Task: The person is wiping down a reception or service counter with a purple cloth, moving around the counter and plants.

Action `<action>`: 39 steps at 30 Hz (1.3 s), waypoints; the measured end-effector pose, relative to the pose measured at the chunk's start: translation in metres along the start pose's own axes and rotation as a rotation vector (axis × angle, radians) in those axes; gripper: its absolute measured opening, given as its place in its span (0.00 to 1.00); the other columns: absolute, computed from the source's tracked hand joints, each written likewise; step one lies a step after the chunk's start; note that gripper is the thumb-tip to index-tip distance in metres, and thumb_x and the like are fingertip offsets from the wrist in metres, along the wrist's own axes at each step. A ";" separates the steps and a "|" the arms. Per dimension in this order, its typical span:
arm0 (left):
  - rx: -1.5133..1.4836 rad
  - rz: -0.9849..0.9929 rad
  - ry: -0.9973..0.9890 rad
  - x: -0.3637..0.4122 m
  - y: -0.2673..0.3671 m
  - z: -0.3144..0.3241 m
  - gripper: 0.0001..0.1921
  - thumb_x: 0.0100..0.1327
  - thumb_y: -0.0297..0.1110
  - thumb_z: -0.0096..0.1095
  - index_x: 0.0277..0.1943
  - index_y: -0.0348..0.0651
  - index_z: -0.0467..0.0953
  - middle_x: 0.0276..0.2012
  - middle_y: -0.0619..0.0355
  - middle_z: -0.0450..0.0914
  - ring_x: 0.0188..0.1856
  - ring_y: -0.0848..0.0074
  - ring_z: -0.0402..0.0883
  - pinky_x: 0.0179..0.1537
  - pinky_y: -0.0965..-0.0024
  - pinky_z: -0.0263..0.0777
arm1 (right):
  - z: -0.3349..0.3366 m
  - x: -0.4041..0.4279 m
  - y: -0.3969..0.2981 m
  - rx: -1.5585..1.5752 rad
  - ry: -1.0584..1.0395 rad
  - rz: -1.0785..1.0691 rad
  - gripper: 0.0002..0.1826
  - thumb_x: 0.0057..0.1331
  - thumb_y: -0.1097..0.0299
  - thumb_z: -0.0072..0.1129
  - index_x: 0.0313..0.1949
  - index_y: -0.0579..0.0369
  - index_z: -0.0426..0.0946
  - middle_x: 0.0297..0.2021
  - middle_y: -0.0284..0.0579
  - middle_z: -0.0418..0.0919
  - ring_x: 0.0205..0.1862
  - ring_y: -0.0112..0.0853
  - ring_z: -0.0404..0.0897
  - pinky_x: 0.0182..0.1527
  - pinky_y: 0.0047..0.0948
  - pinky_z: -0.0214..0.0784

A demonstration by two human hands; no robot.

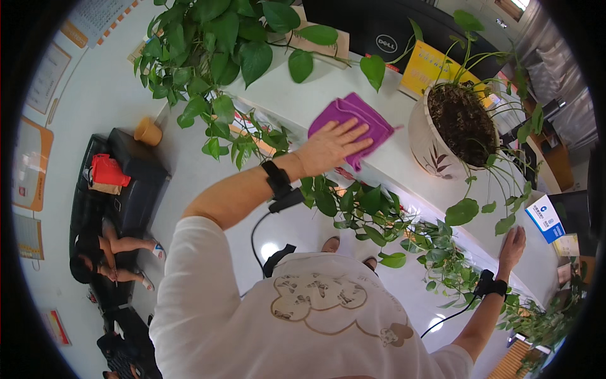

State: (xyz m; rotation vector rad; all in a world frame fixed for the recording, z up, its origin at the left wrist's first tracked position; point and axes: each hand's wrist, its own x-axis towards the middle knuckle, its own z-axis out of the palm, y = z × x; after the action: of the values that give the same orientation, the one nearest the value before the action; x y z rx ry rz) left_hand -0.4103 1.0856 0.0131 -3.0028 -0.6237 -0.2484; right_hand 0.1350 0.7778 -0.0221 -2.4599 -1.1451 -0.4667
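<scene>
A folded purple cloth [348,111] lies on the white counter top [303,102]. My left hand [334,144] is spread over it, palm down, and holds it against the surface; the thumb is hidden. Far to the right, my right hand [512,248] rests on the counter near its front edge with nothing in it. Between my hands stands a white plant pot [428,142] with a leaf design, dark soil and trailing stems. Its nearest leaves hang just above my right hand.
Leafy pothos vines [203,52] crowd the counter's left end, and more vines [369,203] grow along its front. Behind are a Dell monitor [364,28], a yellow desk calendar [421,71] and a blue-and-white card stand [544,218]. People sit on a black sofa [137,189] at left.
</scene>
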 end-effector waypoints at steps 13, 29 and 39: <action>0.052 -0.581 0.020 -0.117 -0.162 -0.008 0.42 0.52 0.34 0.65 0.69 0.58 0.53 0.71 0.57 0.47 0.71 0.58 0.48 0.65 0.44 0.48 | -0.002 -0.005 -0.003 0.093 0.021 -0.012 0.20 0.66 0.57 0.49 0.52 0.58 0.71 0.55 0.51 0.71 0.57 0.46 0.69 0.58 0.37 0.60; -0.075 -0.070 0.119 -0.036 -0.087 -0.003 0.34 0.58 0.44 0.60 0.68 0.56 0.57 0.69 0.56 0.54 0.70 0.60 0.53 0.65 0.54 0.50 | -0.003 -0.007 -0.003 0.107 0.002 0.102 0.19 0.66 0.59 0.50 0.51 0.56 0.73 0.54 0.49 0.72 0.56 0.43 0.71 0.57 0.35 0.62; -0.089 -0.042 0.025 0.022 0.000 0.002 0.32 0.61 0.52 0.52 0.67 0.53 0.58 0.69 0.53 0.53 0.70 0.57 0.50 0.64 0.48 0.49 | -0.008 -0.005 -0.013 0.079 0.039 0.060 0.20 0.66 0.57 0.50 0.51 0.56 0.73 0.53 0.50 0.74 0.52 0.42 0.74 0.55 0.34 0.65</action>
State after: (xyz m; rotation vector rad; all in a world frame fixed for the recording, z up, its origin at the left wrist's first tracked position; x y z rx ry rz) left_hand -0.3904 1.0945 0.0153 -3.0682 -0.6922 -0.3241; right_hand 0.1206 0.7786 -0.0144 -2.3991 -1.0511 -0.4418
